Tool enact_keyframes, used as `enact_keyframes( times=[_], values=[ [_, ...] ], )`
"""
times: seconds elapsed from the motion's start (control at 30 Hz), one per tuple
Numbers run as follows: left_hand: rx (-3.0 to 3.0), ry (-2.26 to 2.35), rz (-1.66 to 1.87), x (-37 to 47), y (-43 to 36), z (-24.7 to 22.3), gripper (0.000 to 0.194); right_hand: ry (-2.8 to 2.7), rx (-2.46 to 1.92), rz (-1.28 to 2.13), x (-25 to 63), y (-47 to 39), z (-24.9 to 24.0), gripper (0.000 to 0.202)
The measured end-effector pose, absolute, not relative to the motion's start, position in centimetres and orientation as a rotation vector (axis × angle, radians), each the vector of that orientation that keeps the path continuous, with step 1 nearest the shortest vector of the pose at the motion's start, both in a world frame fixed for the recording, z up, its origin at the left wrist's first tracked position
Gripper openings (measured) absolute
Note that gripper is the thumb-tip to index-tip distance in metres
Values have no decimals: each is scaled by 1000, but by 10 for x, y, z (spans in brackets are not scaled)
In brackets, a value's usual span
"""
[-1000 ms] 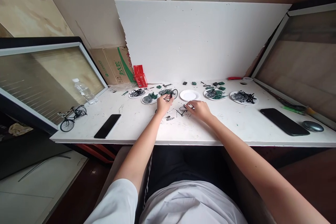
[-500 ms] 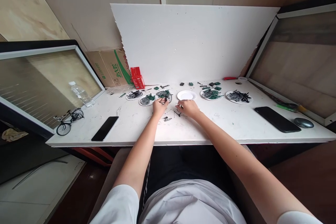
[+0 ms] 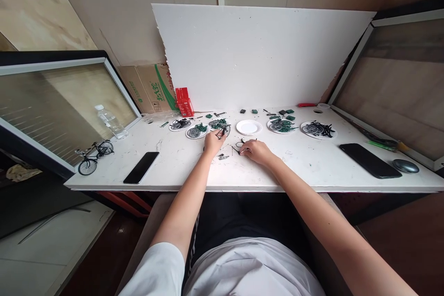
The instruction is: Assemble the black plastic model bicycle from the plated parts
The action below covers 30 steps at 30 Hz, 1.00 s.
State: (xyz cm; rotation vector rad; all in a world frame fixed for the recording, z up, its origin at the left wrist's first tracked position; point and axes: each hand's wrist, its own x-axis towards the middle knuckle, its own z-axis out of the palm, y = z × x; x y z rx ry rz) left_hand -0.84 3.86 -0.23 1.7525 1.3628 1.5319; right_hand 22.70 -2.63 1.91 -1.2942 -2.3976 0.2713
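Note:
My left hand (image 3: 212,143) is closed on a partly built black model bicycle (image 3: 225,131). One spoked wheel shows beyond my fingertips; my fingers hide much of the rest. To its right, my right hand (image 3: 256,151) rests low over the table, fingertips pinched on a small black part (image 3: 237,150) whose exact shape I cannot make out. Between the hands lie small grey-black pieces (image 3: 224,157). Just behind the left hand is a paper plate of green parts (image 3: 218,123). A white paper plate (image 3: 249,127) lies behind the right hand.
Other plates hold black parts (image 3: 318,129), green parts (image 3: 281,125) and wheels (image 3: 197,131). A finished model bicycle (image 3: 94,156) stands at the left edge near a bottle (image 3: 110,122). Phones (image 3: 141,167) (image 3: 369,161) and a mouse (image 3: 405,166) flank the work area; a red box (image 3: 184,101) stands behind.
My right hand has shifted slightly right and down, and a black part now shows at its fingertips. My left hand still holds the model bicycle. The whole view has shifted slightly.

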Motion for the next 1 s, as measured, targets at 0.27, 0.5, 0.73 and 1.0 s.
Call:
enact_keyframes(
  times=[0.27, 0.5, 0.73, 1.0],
  values=[
    [2090, 1529, 1514, -2, 27, 3, 5, -2434, -1349, 129, 217, -35, 19, 18],
    [2013, 1504, 1535, 1, 21, 3, 5, -2390, -1274, 168, 220, -33, 14, 22],
    [2134, 1504, 1484, -1, 22, 3, 4, -2303, -1234, 248, 229, -31, 12, 28],
    [2116, 1499, 1501, 0, 23, 0, 6, -2315, -1282, 234, 227, -37, 15, 20]
  ],
)
